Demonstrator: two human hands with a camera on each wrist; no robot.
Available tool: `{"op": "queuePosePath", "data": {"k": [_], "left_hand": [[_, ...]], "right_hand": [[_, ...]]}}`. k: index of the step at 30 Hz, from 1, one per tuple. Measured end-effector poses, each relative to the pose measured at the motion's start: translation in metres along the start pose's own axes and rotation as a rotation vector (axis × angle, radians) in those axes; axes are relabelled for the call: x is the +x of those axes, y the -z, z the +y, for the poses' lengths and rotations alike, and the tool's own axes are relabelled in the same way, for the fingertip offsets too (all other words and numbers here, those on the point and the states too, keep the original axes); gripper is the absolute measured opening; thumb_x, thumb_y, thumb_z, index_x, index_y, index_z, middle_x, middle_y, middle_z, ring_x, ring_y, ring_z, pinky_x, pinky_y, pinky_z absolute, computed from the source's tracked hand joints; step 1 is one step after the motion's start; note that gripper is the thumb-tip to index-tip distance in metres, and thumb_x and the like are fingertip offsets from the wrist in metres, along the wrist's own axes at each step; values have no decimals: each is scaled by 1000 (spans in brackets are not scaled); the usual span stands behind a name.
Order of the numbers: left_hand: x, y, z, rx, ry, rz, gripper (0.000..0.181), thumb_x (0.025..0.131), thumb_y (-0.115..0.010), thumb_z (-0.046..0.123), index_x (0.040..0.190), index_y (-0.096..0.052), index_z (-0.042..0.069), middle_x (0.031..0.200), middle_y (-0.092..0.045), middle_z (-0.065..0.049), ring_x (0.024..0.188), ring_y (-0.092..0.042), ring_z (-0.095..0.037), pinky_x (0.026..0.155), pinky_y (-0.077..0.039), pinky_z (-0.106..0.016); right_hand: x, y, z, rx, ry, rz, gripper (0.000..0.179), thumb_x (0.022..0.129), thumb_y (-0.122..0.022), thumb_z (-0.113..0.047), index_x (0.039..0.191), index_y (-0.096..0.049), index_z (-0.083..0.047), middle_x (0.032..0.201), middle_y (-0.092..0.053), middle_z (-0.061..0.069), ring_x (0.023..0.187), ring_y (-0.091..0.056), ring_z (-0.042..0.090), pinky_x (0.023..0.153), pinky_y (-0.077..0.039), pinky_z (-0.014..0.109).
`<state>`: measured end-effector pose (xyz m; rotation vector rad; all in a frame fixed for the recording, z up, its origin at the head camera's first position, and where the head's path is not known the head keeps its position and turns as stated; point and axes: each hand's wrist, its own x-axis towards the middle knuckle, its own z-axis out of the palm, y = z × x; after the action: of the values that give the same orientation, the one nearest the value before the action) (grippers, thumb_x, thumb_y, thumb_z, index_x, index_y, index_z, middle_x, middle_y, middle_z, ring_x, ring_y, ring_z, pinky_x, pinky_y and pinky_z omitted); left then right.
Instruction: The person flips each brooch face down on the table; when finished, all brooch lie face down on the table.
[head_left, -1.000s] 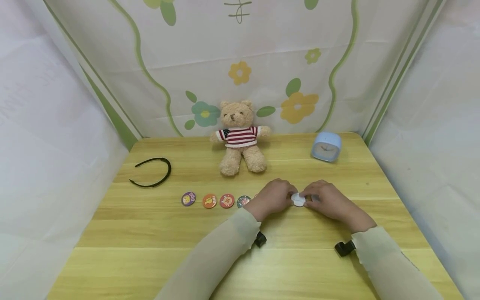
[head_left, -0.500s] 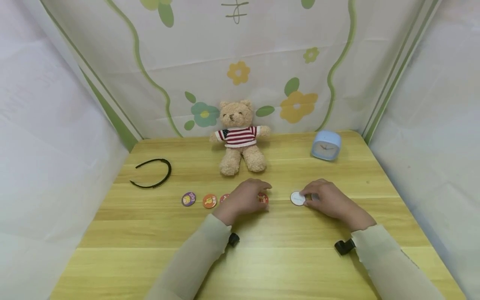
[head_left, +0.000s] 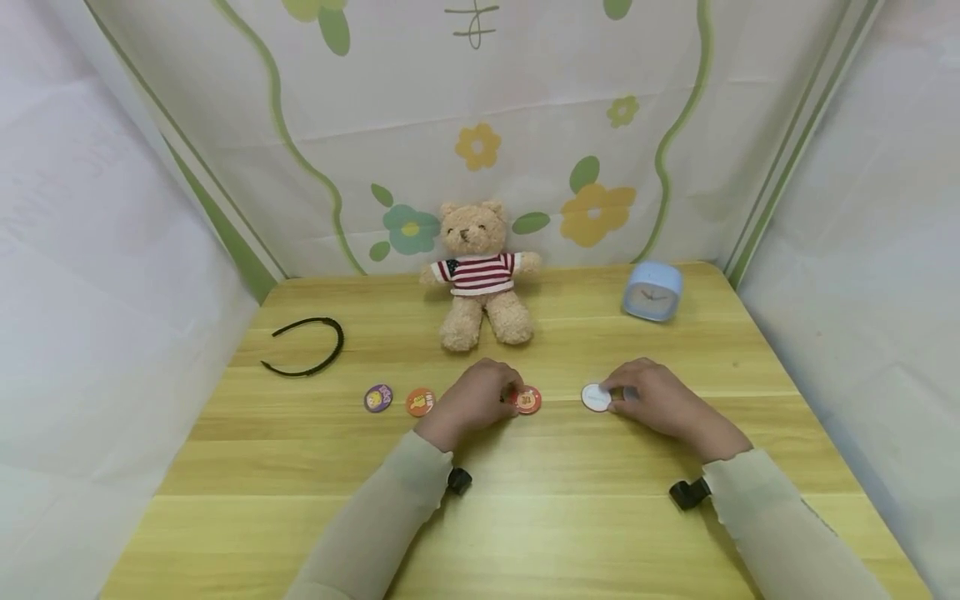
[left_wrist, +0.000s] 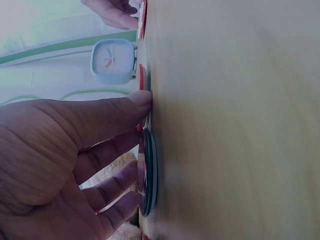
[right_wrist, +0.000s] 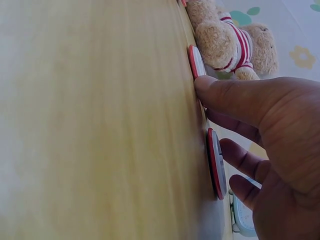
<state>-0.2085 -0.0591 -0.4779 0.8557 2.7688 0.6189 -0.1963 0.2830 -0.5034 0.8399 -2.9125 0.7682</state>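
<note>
My left hand (head_left: 474, 402) pinches the left edge of a red button badge (head_left: 528, 400), thumb and index finger at its rim. A dark green badge (left_wrist: 147, 172) stands edge-on under its other fingers in the left wrist view. My right hand (head_left: 656, 400) holds the right edge of a badge lying white side up (head_left: 596, 398) between thumb and index finger. Beneath its remaining fingers, the right wrist view shows another red-rimmed badge (right_wrist: 216, 162), mostly covered in the head view. Further left lie a purple badge (head_left: 378, 398) and an orange badge (head_left: 420, 402), partly beside the left hand.
A teddy bear (head_left: 480, 271) in a striped shirt sits at the back of the wooden table (head_left: 570, 517), against the printed curtain. A blue alarm clock (head_left: 653, 292) stands back right. A black headband (head_left: 339, 337) lies at the left.
My left hand has let go of the white-side-up badge, moved left with fingers spread, then closed thumb and index finger at the red badge. The right hand stays at its badge.
</note>
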Motion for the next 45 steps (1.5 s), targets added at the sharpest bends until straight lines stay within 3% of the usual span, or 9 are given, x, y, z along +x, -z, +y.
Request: {"op": "queuePosePath", "data": {"k": [9, 15, 25, 34, 45], "left_hand": [[18, -9, 12, 84, -55, -6, 27, 96, -87, 23, 122, -81, 17, 111, -78, 5, 110, -69, -16, 114, -49, -36], [24, -12, 18, 95, -62, -19, 28, 96, -87, 23, 124, -81, 18, 114, -78, 5, 112, -69, -16, 116, -49, -37], [26, -15, 17, 72, -63, -5, 20, 98, -85, 24, 117, -82, 21, 114, -79, 8, 115, -67, -17, 108, -52, -35], [24, -15, 18, 64, -73, 5, 17, 97, -86, 26, 114, -83, 22, 112, -79, 11, 111, -65, -14, 105, -52, -33], [19, -10, 16, 50, -110, -31, 24, 109, -70, 26, 129, -82, 21, 126, -81, 8, 119, -73, -13, 110, -55, -33]], "right_hand": [[0, 2, 0, -13, 4, -16, 27, 94, -87, -17, 120, -83, -11, 122, -78, 7, 119, -69, 35, 104, -55, 59], [8, 2, -16, 24, -8, 12, 30, 95, -86, -17, 123, -80, -9, 122, -78, 7, 120, -70, 33, 104, -56, 59], [31, -17, -41, 58, -20, -114, 31, 95, -87, -22, 124, -81, -16, 125, -77, -1, 121, -68, 24, 105, -56, 51], [39, -26, -49, 11, 113, -65, 24, 92, -89, -15, 116, -84, -17, 117, -80, -4, 112, -70, 22, 100, -58, 48], [36, -24, -52, 16, 106, -66, 19, 103, -78, -23, 121, -84, -20, 119, -80, -5, 114, -71, 21, 102, -59, 49]]}}
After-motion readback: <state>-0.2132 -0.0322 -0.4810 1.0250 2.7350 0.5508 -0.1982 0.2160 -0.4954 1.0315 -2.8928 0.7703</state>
